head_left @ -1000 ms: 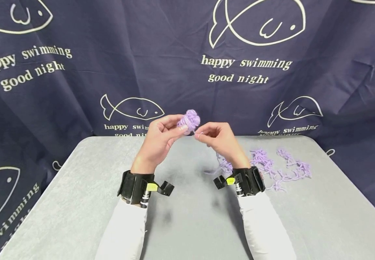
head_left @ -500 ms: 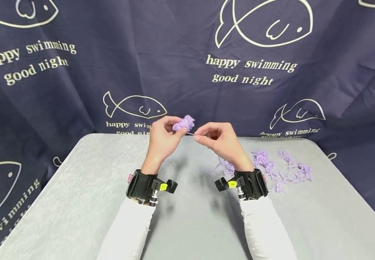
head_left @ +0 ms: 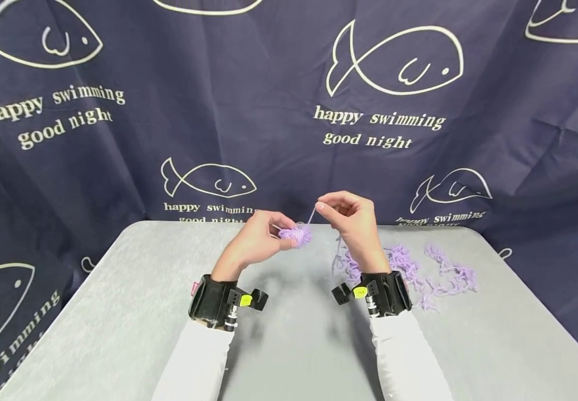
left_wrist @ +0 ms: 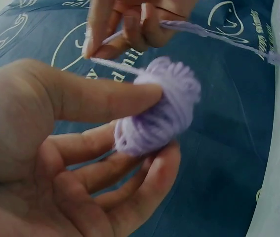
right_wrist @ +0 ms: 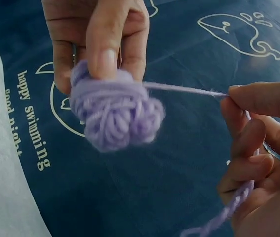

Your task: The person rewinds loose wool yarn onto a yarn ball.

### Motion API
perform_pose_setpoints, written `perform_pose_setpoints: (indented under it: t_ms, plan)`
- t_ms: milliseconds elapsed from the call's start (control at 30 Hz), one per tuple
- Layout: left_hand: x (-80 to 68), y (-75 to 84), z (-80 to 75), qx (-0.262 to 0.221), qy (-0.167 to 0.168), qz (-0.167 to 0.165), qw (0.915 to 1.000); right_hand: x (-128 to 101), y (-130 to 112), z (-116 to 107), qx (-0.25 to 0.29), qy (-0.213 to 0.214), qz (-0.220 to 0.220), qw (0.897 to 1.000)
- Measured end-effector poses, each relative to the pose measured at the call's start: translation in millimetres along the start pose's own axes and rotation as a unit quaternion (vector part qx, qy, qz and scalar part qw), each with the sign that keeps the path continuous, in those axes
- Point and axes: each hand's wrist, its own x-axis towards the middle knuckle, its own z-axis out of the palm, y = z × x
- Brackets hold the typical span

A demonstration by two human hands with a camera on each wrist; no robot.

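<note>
My left hand point(head_left: 256, 239) holds a small ball of lilac yarn point(head_left: 296, 235) between thumb and fingers, above the far part of the table. Wound strands and loops show on the ball point(right_wrist: 117, 111) in the right wrist view. Up and to the right of it, my right hand point(head_left: 351, 220) pinches the yarn strand point(right_wrist: 184, 89) between thumb and forefinger. That strand runs taut from the ball to the fingertips. Past the pinch it passes through the curled fingers and trails out as a thicker, looped length point(right_wrist: 228, 210).
A loose, tangled heap of lilac yarn point(head_left: 404, 264) lies on the grey table point(head_left: 289, 345), right of and partly behind my right wrist. A dark blue cloth point(head_left: 279, 111) with white fish and lettering hangs right behind the table's far edge.
The left hand has lowered the yarn ball and turned it. The right hand has risen slightly and to the right, so the strand now slants upward and more of it shows.
</note>
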Motion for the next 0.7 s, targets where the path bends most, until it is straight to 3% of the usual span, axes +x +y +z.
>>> perform_pose_setpoints:
  t_ms: [167,300,400,567,700]
  plan:
    - [-2.6,-1.0,-2.1,-0.071,-0.059,0.028,0.9953,0.2,2.7,-3.1,0.039,0.004,0.025,0.999]
    - [-6.9,-2.6,-4.3,-0.132,-0.099,0.043,0.9853,-1.1,7.2,-3.6,0.045,-0.003,0.043,0.998]
    - [-10.1,-3.7,-5.0,-0.170,-0.111,0.058,0.9775,-2.5,11.5,-3.8,0.038,-0.013,0.052,0.998]
    - [-10.1,-2.1,-5.6,-0.224,-0.096,0.078,0.9667,-2.0,14.1,-3.9,0.024,-0.034,0.055,0.998]
    - [-5.0,2.9,-3.8,-0.300,-0.047,0.066,0.9505,-0.4,12.2,-3.1,-0.002,-0.056,0.047,0.997]
